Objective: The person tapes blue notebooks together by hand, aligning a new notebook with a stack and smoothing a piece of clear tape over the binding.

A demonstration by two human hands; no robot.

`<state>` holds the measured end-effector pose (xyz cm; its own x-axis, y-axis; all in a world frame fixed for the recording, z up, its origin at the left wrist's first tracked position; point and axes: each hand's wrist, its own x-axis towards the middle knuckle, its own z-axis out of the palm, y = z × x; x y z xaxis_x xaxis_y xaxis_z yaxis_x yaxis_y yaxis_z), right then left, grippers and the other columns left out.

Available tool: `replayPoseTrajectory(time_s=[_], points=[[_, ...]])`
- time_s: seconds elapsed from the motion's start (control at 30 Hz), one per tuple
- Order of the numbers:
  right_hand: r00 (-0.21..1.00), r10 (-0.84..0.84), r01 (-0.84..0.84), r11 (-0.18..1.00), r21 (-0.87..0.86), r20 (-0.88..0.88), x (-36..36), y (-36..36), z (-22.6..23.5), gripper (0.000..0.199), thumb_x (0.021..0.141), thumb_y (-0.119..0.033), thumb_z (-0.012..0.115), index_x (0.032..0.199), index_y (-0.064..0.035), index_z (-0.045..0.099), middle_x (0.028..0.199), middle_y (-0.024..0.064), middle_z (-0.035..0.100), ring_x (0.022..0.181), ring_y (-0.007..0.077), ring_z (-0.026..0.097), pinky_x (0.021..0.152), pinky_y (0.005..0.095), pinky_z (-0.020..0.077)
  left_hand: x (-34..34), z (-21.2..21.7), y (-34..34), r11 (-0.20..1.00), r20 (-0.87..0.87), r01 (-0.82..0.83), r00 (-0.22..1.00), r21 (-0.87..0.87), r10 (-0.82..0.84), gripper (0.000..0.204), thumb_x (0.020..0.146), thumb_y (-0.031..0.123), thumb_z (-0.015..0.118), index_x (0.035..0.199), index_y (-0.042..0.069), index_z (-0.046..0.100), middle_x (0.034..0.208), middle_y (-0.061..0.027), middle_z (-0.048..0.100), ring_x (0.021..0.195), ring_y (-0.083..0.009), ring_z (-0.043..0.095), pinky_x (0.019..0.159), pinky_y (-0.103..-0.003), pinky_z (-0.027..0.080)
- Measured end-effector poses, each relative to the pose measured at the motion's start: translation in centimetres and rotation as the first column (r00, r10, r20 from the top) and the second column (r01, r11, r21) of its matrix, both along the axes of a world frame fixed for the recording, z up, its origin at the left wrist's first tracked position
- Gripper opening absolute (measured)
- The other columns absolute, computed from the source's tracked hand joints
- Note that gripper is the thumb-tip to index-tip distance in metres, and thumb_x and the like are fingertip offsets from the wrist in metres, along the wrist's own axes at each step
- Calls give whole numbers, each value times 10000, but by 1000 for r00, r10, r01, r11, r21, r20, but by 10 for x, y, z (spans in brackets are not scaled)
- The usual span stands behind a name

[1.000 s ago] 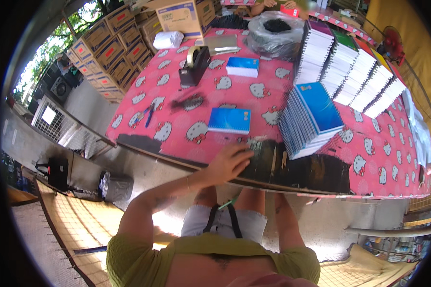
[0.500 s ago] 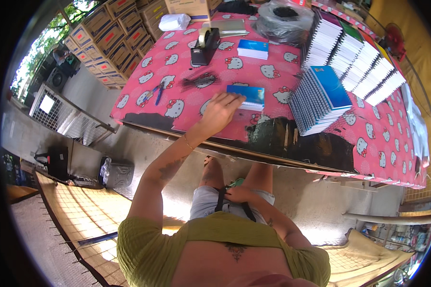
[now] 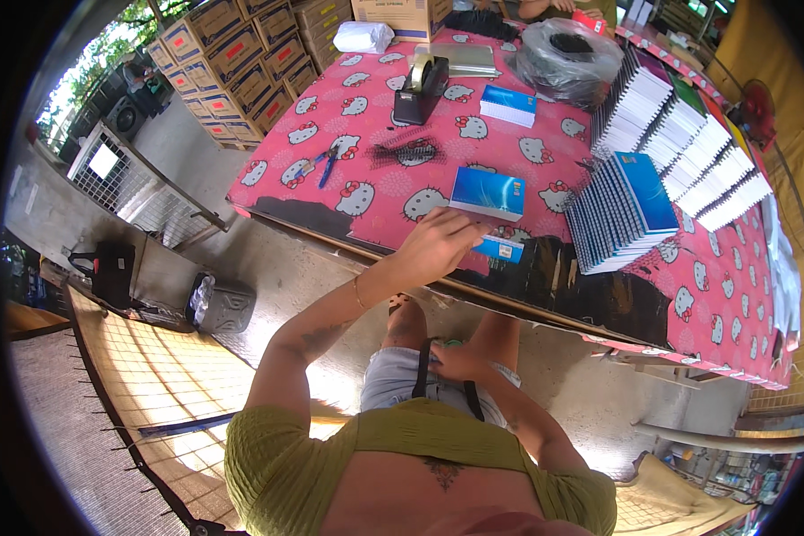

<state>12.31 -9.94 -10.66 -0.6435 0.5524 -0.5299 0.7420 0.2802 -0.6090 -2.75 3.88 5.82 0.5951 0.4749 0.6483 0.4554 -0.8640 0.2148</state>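
With my left hand [image 3: 439, 243], I pinch the near edge of a small blue notebook [image 3: 489, 191] close to the table's front edge. The notebook is tilted up a little. Under its near side shows a blue cover with a white label [image 3: 503, 250]; whether it belongs to the same notebook I cannot tell. Down on my lap, my right hand [image 3: 458, 361] lies against the shorts beside a black strap, fingers loosely stretched and holding nothing. A tall stack of blue spiral notebooks [image 3: 625, 210] stands to the right. Another blue-covered pad [image 3: 508, 105] lies farther back.
On the pink patterned table [image 3: 277, 201] are black wire coils [image 3: 408, 150], blue-handled pliers [image 3: 328, 168] and a tape dispenser [image 3: 422, 91]. Thick notebook stacks [image 3: 688, 147] and a plastic-wrapped bundle [image 3: 567, 62] stand at the back right. Cartons [image 3: 232, 71] rise behind left. Another person's hands show at the far edge.
My left hand has gone from resting on the notebook to lifting its near edge, and the blue labelled cover beneath now shows. The view has shifted slightly. My right hand stays on my lap.
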Motion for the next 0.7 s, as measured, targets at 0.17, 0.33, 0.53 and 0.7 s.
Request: replayPoseTrajectory(time_s=[0.17,0.33,0.53,0.7], points=[[574,-218,812,272,516,-789,40,27,147,366,810,-167,761,1118,-33,615,903,136,696,788,280,656,848,414,483,7,-13,-3,999,-65,16,998,42,-13,312,821,67,677,1131,58,653,895,-65,630,883,-254,601,869,-388,426],[294,-424,917,379,127,-857,83,75,89,450,817,-85,785,1203,-26,563,824,65,669,713,107,587,683,270,466,33,-1,35,996,95,86,992,-21,-84,263,844,78,646,1104,58,677,882,-120,661,835,-312,652,767,-421,508],[208,-353,921,384,62,-912,69,90,94,417,851,-43,738,1223,-52,548,835,55,663,722,67,567,624,251,457,-67,-17,226,651,-141,-707,700,-276,700,266,903,144,600,1147,84,687,1045,-224,693,931,-394,688,796,-506,558],[221,-388,903,428,37,-895,69,89,103,430,842,-22,721,1233,-33,542,894,57,664,790,91,596,697,246,483,-73,-32,228,770,-153,-631,773,-92,615,305,865,91,624,1166,97,675,1182,-187,599,1003,-385,654,822,-471,550]])
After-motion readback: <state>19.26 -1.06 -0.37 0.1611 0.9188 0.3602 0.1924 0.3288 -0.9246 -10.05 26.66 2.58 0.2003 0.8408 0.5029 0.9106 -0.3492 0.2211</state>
